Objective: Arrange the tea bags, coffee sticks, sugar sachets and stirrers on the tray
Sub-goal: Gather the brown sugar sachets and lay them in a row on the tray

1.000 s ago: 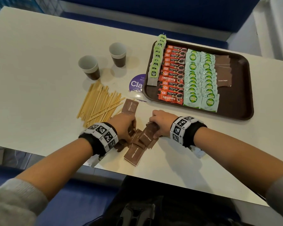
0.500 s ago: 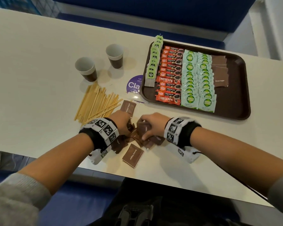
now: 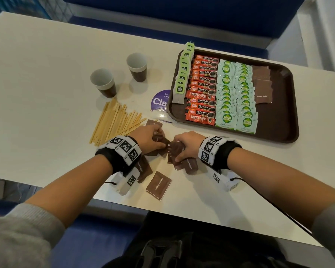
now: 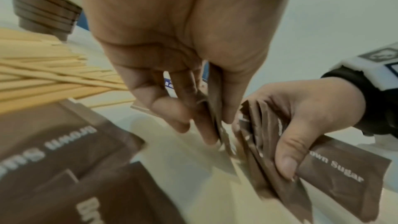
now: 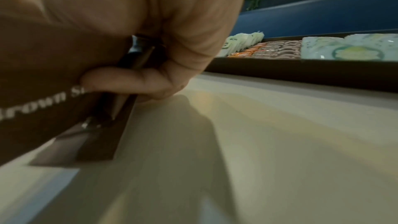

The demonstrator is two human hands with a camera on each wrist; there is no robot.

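So the brown tray [image 3: 290,105] is sitting in the upper right of the head view and it's holding most of the stuff already: a row of green-tagged tea bags [image 3: 183,78] leaning along its left edge, then a column of red coffee sticks [image 3: 202,89], then two columns of pale green Coco sugar sachets [image 3: 236,97], and a small stack of brown sugar sachets [image 3: 262,88] lying toward the right (the rest of the tray floor is showing bare brown). Down in the middle of the frame both hands are working on the loose brown sugar packets [image 3: 158,185] scattered on the white table [image 3: 37,78]. The right hand [image 3: 186,145] is gripping a fanned bunch of them on edge, thumb clamped over the front one, and the left hand [image 3: 150,138] is pinching a couple more between thumb and fingers, right next to that bunch. The wooden stirrers [image 3: 114,122] are lying in a loose pile at center left, off the tray, and two paper cups [image 3: 104,83] are standing just above them, looking empty from here. A purple round sticker [image 3: 160,101] is peeking out from under the tray's left edge.
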